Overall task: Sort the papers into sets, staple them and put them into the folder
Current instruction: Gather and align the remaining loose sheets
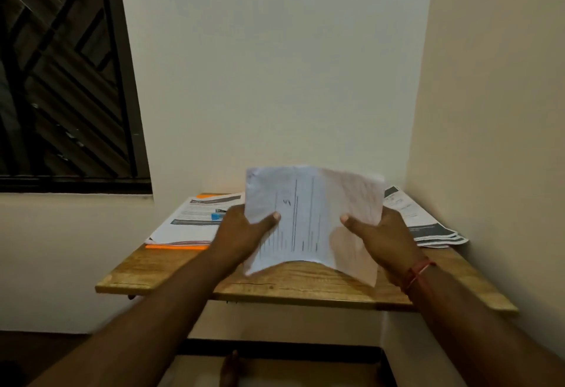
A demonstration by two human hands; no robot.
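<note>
I hold a set of white printed papers point(308, 215) upright above the wooden table point(171, 267), its lower edge bowed upward. My left hand point(244, 233) grips its left edge, thumb on the front. My right hand point(376, 233) grips the right edge the same way. An orange folder point(175, 246) lies at the table's back left under a pile of printed sheets point(189, 221). A small blue object, perhaps the stapler point(217, 216), rests on that pile. Another stack of printed sheets point(428, 227) lies at the back right.
The table sits in a corner, with walls close behind and on the right. A dark barred window point(61, 74) is on the left. A red thread is tied round my right wrist point(417, 273). Bare wood shows along the table's front edge.
</note>
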